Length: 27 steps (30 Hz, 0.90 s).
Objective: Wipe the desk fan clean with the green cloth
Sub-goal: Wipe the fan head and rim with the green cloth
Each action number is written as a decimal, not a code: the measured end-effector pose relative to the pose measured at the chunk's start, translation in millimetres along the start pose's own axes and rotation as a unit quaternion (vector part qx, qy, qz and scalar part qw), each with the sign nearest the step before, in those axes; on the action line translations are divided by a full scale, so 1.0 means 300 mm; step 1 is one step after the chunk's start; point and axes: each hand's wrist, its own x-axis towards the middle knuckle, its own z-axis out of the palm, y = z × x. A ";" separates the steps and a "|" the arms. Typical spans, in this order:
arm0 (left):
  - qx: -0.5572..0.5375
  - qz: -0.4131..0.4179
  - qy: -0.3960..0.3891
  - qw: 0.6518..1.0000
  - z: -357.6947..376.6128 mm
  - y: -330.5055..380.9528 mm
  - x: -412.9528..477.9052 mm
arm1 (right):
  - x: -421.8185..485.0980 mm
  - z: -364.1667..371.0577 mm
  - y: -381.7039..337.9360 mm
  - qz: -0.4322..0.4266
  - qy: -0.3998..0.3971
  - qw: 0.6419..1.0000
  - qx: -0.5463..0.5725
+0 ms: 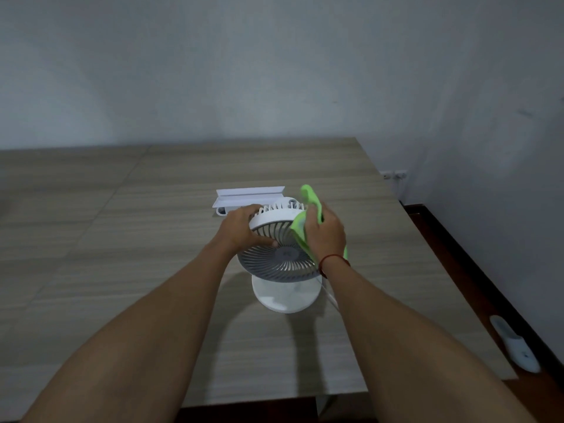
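Left hand grips desk fan rim; right hand presses green cloth on grille. Hard pressure could tip fan rightward.

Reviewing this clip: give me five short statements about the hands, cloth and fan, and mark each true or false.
1. The right hand holds the green cloth against the fan. True.
2. The left hand rests flat on the table, away from the fan. False: it grips the fan head's left rim.
3. The fan stands on a round white base. True.
4. The cloth lies folded on the table beside the fan. False: it is in the right hand, one end sticking up above the fan.
5. The fan's front grille is green. False: it is grey, with a white rim.
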 end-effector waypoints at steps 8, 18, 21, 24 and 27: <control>0.006 -0.008 0.008 1.000 0.015 -0.011 0.004 | 0.034 -0.015 0.061 0.206 0.012 0.970 0.132; -0.015 0.009 0.010 1.000 0.017 -0.024 -0.013 | -0.036 -0.010 0.162 0.356 0.016 0.895 0.270; -0.030 -0.001 0.020 0.999 0.017 -0.016 -0.023 | 0.000 -0.040 0.069 0.262 0.009 0.949 0.173; -0.031 -0.004 0.026 0.999 0.022 -0.006 -0.020 | 0.022 -0.034 -0.049 0.086 -0.033 0.996 0.000; -0.008 0.007 0.028 1.000 0.025 -0.006 -0.016 | 0.012 0.012 -0.120 -0.116 -0.078 0.980 -0.143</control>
